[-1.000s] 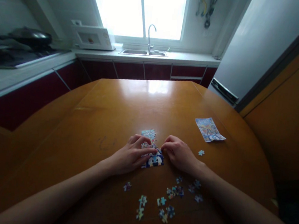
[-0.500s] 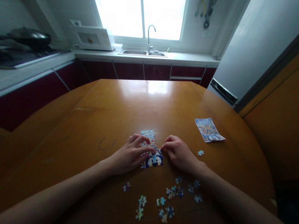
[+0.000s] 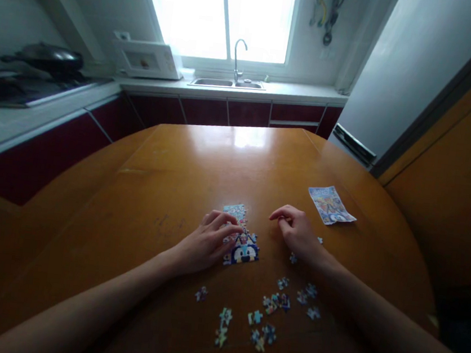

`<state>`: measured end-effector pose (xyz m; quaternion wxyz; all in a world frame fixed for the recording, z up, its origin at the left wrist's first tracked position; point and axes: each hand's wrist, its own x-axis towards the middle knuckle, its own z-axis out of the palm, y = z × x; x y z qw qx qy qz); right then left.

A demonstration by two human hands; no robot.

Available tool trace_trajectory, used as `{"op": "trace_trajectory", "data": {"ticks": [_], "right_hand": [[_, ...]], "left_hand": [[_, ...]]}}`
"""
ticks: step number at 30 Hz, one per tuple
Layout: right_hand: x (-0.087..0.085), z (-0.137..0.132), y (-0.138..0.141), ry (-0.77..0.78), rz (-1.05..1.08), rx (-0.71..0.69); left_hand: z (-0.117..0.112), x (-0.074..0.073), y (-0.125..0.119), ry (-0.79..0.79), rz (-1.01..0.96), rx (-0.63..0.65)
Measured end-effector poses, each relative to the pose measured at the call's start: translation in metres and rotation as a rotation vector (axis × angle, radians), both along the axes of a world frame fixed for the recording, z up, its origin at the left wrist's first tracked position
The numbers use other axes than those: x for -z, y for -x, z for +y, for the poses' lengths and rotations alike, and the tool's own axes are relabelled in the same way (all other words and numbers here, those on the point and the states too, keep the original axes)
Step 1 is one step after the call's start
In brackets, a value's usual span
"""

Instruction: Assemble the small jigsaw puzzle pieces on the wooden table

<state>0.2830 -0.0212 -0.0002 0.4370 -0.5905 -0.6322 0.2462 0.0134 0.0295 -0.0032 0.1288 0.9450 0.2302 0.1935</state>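
A partly joined jigsaw puzzle with a blue cartoon face lies on the orange wooden table. My left hand rests on its left side, fingers spread loosely over the pieces. My right hand hovers to the right of the puzzle, clear of it, with fingers curled and thumb against forefinger; what it pinches, if anything, I cannot make out. A single loose piece lies just under that hand. Several loose pieces are scattered nearer to me, and one piece lies apart to the left.
A printed picture leaflet lies at the right of the table. Beyond the table run a counter with a sink and tap, a microwave and a wok on a stove. A grey fridge stands at the right.
My right hand has left the puzzle's right edge and moved right and slightly away from me. A loose piece now shows under it. My left hand stays on the puzzle.
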Motion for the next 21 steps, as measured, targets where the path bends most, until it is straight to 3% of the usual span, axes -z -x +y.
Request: {"op": "trace_trajectory", "data": {"ticks": [9,21], "right_hand": [[-0.0012,-0.0104,0.0051,0.089,-0.272,-0.117],[0.0013,-0.0082,0.0052,0.087,-0.285,-0.123]], "left_hand": [[0.0004,-0.0024,-0.0021,0.022,-0.044,-0.021],[0.0021,-0.0027,-0.0030,0.049,-0.086,-0.032]]}}
